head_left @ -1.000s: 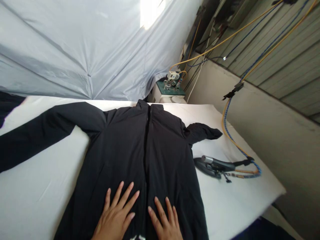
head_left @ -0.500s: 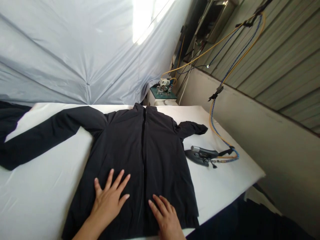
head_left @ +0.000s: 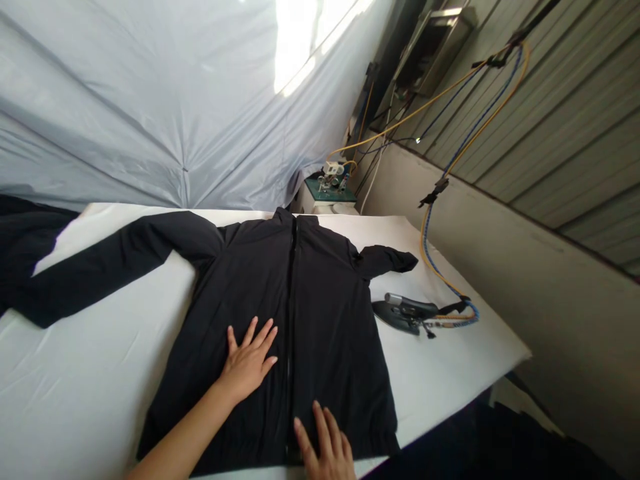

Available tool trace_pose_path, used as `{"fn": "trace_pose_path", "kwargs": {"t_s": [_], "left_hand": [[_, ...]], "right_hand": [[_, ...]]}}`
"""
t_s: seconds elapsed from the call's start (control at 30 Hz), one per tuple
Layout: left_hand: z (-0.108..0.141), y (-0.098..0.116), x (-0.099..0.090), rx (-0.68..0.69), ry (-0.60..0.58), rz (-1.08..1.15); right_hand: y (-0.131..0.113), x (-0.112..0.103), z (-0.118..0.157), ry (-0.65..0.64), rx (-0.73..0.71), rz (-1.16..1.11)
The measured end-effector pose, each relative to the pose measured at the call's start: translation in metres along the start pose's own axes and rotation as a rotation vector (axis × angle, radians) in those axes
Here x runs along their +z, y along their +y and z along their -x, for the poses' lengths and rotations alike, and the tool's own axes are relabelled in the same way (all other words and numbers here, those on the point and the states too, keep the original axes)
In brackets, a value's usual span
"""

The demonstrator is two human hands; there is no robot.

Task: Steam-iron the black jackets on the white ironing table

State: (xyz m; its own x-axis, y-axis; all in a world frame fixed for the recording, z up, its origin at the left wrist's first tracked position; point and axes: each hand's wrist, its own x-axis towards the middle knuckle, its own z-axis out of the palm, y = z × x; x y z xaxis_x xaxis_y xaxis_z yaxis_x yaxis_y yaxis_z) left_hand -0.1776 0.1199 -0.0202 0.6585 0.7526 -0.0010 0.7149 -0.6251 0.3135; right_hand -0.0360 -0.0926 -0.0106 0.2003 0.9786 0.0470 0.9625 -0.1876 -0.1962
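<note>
A black zip-front jacket [head_left: 330, 320] lies face up on the white table, its collar pointing away from me. The left-side sleeve stretches out across the table, and the right-side one looks short and bunched. My left hand [head_left: 250, 360] rests flat on the front panel left of the zipper [head_left: 291, 300], fingers spread. Near the lower hem, right of the zipper, my right hand [head_left: 327, 447] touches the fabric with fingers extended and a little apart; its lower part is cut off by the frame edge.
An iron [head_left: 403, 313] lies right of the jacket on the white table [head_left: 450, 373], with yellow and blue hoses [head_left: 425, 233] hanging from above. Dark cloth [head_left: 30, 247] lies at the far left. A small machine [head_left: 333, 180] stands behind the table, beside a pale curtain [head_left: 150, 100].
My left hand has slid up the jacket and toward the zipper. My right hand has moved slightly down toward the hem. The view has shifted a little.
</note>
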Motion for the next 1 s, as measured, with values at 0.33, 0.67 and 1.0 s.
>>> {"fn": "trace_pose_path", "kwargs": {"t_s": [0.33,0.67,1.0], "left_hand": [[0.049,0.003,0.0,0.049,0.063,-0.071],[0.042,0.008,-0.001,-0.052,0.074,-0.053],[-0.007,-0.017,-0.01,-0.06,0.08,-0.082]], "right_hand": [[-0.004,-0.072,-0.115,-0.13,-0.243,-0.151],[0.006,0.001,-0.259,-0.079,-0.078,0.092],[-0.001,0.02,-0.258,-0.132,-0.026,0.095]]}}
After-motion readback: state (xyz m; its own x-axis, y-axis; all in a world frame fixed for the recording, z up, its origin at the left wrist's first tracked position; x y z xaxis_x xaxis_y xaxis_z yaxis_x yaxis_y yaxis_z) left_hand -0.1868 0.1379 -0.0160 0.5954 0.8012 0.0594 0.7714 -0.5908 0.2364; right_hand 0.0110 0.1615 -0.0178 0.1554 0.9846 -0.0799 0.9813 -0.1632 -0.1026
